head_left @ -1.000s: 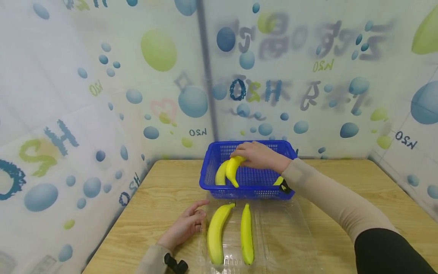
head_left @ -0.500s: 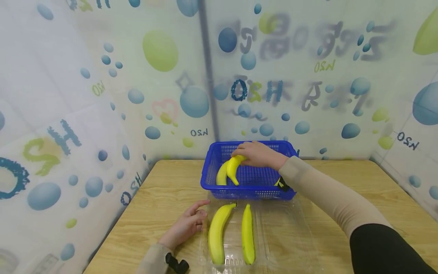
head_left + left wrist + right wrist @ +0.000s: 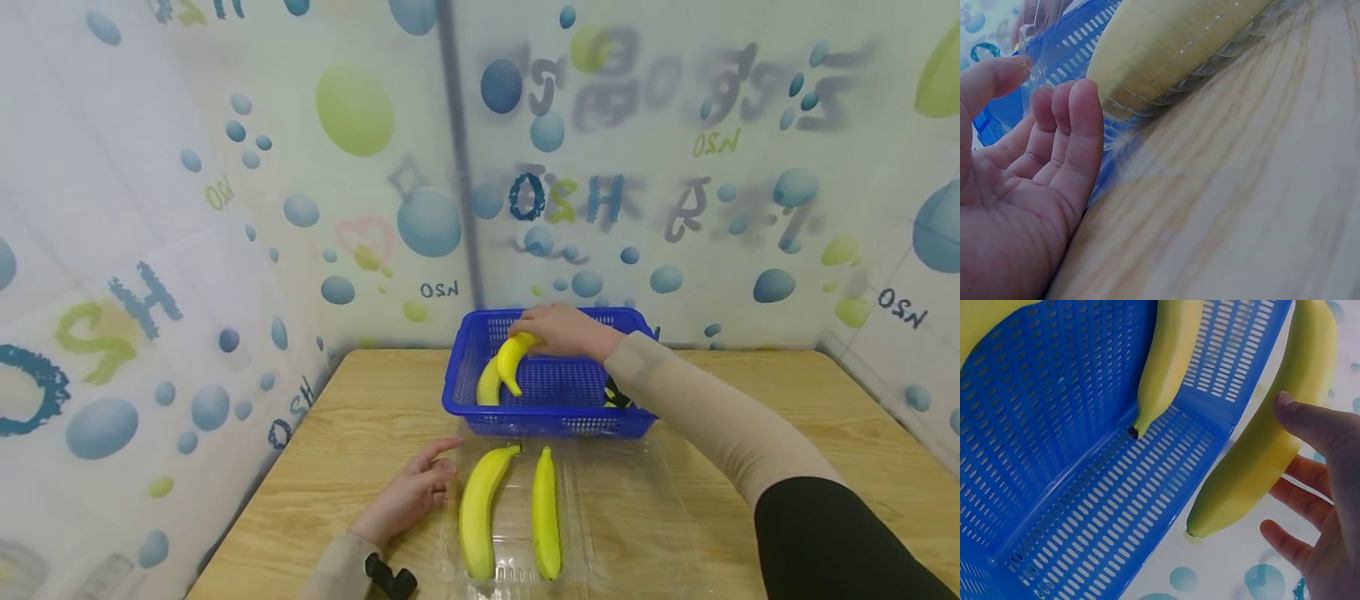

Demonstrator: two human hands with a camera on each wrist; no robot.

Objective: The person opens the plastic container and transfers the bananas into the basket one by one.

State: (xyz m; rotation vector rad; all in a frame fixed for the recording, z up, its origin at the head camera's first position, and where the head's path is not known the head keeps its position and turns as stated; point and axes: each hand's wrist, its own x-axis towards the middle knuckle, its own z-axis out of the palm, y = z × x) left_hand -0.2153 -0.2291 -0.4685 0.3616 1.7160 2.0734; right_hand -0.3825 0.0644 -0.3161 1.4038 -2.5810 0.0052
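My right hand (image 3: 561, 327) grips a yellow banana (image 3: 514, 360) near its upper end, over the left part of a blue plastic basket (image 3: 454, 379). In the right wrist view the thumb lies along one side of this banana (image 3: 1272, 444), fingers on the other. Another banana (image 3: 489, 385) leans inside the basket at the left. By my left hand (image 3: 405, 498) is a clear plastic box (image 3: 592, 533), holding a curved banana (image 3: 476, 512) and a straighter one (image 3: 547, 517). The left hand's fingers are loosely bent, one tip at the box's edge (image 3: 1025, 81).
A wooden table (image 3: 757, 433) bears the basket and the box, the basket right behind the box. Inside the basket at the right, a piece of yellow shows beside the right wrist's black strap. A patterned sheet (image 3: 360, 192) hangs behind the table.
My right hand has raised the banana slightly, its lower tip now higher above the basket's front rim. The left hand stays beside the box.
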